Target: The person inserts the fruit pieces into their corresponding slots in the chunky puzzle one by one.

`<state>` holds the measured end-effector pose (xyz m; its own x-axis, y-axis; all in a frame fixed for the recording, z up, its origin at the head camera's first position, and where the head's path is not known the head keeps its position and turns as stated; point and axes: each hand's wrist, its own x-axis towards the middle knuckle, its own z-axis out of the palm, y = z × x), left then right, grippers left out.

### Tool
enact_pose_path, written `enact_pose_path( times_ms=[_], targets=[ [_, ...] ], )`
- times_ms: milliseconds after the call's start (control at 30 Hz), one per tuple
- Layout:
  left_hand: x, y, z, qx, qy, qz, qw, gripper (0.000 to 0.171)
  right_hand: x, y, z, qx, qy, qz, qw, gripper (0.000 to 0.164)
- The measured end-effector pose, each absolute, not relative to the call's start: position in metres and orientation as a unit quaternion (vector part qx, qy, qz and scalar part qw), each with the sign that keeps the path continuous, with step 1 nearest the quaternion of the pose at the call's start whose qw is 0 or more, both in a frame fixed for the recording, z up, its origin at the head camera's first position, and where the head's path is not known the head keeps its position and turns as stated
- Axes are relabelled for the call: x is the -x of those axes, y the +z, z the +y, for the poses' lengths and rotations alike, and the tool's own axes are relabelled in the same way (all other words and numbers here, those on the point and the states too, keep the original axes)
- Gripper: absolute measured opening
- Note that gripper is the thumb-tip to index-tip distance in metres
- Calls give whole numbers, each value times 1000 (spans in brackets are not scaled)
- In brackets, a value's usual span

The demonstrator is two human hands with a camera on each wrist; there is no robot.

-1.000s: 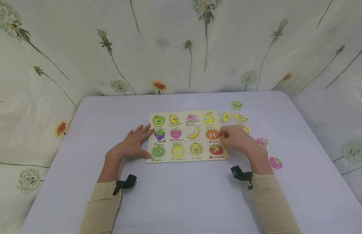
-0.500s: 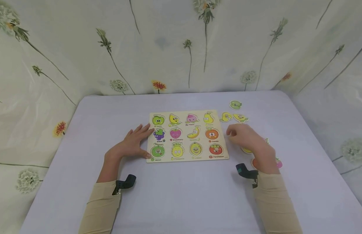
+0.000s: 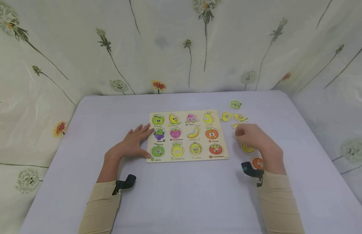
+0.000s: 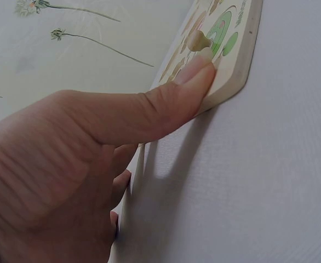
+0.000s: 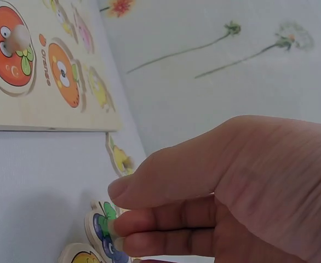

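A wooden fruit puzzle board (image 3: 185,159) lies on the table, printed with labelled fruits in rows. My left hand (image 3: 132,143) rests spread at its left edge. In the left wrist view, the thumb (image 4: 188,82) presses the board's corner beside a wooden knob (image 4: 198,41). My right hand (image 3: 254,138) is over the loose pieces right of the board. In the right wrist view, its thumb and bent fingertips are close to a grape piece (image 5: 101,227), with nothing visible between them. I cannot tell whether they touch it. A pineapple piece (image 3: 247,148) lies beside this hand.
Beyond the right hand lie a green piece (image 3: 235,104), yellow pieces (image 3: 226,117) and a partly covered yellow piece (image 3: 235,125). A red-orange piece (image 3: 257,163) lies beside the right wrist. A flower-patterned cloth (image 3: 169,48) hangs behind the table.
My right hand has moved right, from the orange picture at the board's edge to the loose pieces. The pineapple and red-orange pieces have come into view. My left hand has stayed in place.
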<state>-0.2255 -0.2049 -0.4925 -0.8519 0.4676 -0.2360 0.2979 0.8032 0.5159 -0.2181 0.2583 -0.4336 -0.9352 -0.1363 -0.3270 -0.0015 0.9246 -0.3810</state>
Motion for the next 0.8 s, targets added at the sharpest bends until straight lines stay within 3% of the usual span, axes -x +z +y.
enact_pose_path(
  times_ms=[167, 500, 800],
  targets=[
    [225, -492, -204, -202, 239, 933, 180, 114, 219, -435, 266, 25, -189, 962, 195, 20],
    [224, -490, -203, -199, 241, 932, 182, 113, 217, -434, 279, -16, -199, 953, 228, 36],
    [224, -489, -204, -200, 246, 931, 183, 113, 215, -432, 284, -21, -201, 945, 256, 30]
  ],
)
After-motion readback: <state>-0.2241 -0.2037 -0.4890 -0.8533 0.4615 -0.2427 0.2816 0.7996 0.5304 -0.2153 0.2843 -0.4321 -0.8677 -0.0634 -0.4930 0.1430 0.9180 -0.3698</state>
